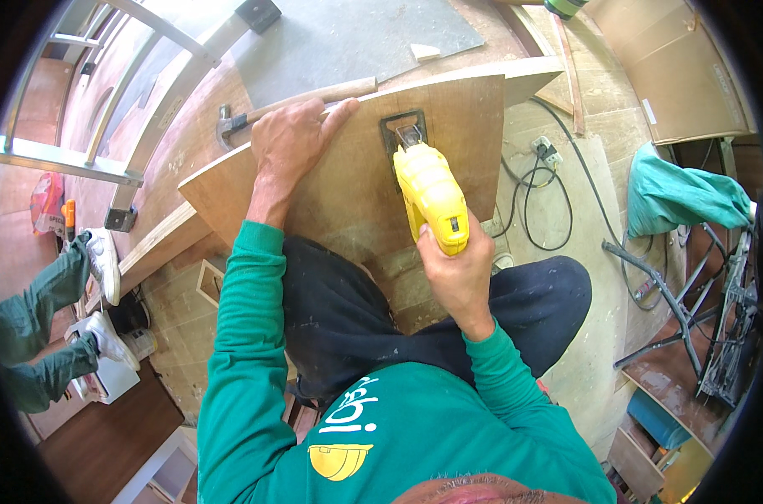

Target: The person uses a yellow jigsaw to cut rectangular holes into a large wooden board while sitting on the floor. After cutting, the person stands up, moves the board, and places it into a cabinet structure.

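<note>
My right hand [463, 273] is wrapped round the rear handle of a yellow jigsaw [429, 186]. Its dark base plate [390, 134] rests on a brown plywood board [339, 197], towards the far edge. The blade is too small to make out. At the board's far left edge, my left hand [289, 139] grips the panel, fingers curled over the edge and thumb stretched along it. A claw hammer [314, 95] with a wooden handle lies just beyond that hand. The board sits in front of my knees, on timber pieces [163, 244].
An aluminium ladder [167, 105] stands at the left, near another person's legs [41, 290]. A black cable [570, 214] and socket [547, 151] lie on the floor at right. Further right are a cardboard box [675, 76], a green cloth [679, 197] and a metal stand [671, 298].
</note>
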### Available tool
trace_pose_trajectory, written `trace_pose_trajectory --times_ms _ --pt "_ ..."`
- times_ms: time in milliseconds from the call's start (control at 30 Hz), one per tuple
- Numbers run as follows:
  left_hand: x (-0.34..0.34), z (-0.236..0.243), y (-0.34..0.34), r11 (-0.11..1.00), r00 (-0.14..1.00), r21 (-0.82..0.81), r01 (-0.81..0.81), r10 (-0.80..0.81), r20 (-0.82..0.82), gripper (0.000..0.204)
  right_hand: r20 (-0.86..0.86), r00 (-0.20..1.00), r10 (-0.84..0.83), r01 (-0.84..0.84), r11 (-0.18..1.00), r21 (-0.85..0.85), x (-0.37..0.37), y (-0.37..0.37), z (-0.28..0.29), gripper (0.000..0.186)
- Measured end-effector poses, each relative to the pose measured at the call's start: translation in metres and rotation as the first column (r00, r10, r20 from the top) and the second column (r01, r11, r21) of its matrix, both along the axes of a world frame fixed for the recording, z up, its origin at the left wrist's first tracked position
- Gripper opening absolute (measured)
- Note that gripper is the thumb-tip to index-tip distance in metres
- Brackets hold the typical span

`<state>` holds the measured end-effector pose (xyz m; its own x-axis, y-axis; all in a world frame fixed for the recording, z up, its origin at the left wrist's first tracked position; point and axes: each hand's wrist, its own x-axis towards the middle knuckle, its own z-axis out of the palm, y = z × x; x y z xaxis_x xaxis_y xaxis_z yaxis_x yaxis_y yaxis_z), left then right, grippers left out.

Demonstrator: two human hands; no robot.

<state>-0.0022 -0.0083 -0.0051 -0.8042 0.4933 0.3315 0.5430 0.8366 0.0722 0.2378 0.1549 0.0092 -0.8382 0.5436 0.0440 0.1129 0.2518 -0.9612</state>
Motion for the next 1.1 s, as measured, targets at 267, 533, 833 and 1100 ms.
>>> trace_pose_trajectory --times_ms 267,533,833,1100 --pt "0.004 0.004 0.002 0.999 0.998 -0.021 -0.027 0.028 0.053 0.075 -0.020 1.000 -0.004 0.003 1.000 -0.030 0.009 -0.001 -0.008 0.017" --pt "0.006 0.008 0.003 0.999 0.998 -0.024 -0.034 0.036 0.055 0.074 -0.007 1.000 0.008 -0.008 1.000 0.016 0.015 0.000 -0.015 0.019" --pt "0.007 0.005 0.003 0.998 0.997 -0.038 -0.043 0.046 0.063 0.074 0.017 1.000 0.019 -0.019 1.000 0.009 0.020 0.001 -0.020 0.021" --pt "0.006 0.004 0.007 0.997 0.995 -0.024 -0.079 0.080 0.054 0.072 0.001 1.000 0.007 -0.007 1.000 -0.015 0.024 0.002 -0.019 0.021"
